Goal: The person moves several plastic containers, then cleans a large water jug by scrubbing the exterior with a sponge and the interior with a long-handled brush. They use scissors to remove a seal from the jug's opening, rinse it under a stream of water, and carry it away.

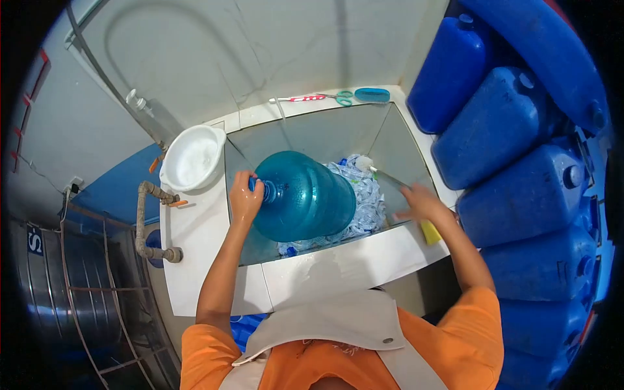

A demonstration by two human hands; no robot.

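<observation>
A large teal water bottle [305, 195] lies on its side in the tiled basin [406, 140], its neck toward the left. My left hand [247, 195] is closed round the neck of the bottle. Under and beside the bottle is a heap of crumpled clear and blue plastic pieces [368, 201]. My right hand [419, 203], somewhat blurred, is at the basin's right front edge, holding the thin handle of a brush [364, 164] whose white head is over the plastic heap. Close by my right hand, a yellow sponge [429, 233] rests on the ledge.
A white bowl with suds [194, 158] stands on the left ledge, near a pipe with a tap [144, 218]. Scissors [342, 98], a red-and-white toothbrush [305, 99] and a blue brush [372, 95] lie on the back ledge. Several blue jugs [520, 195] line the right side.
</observation>
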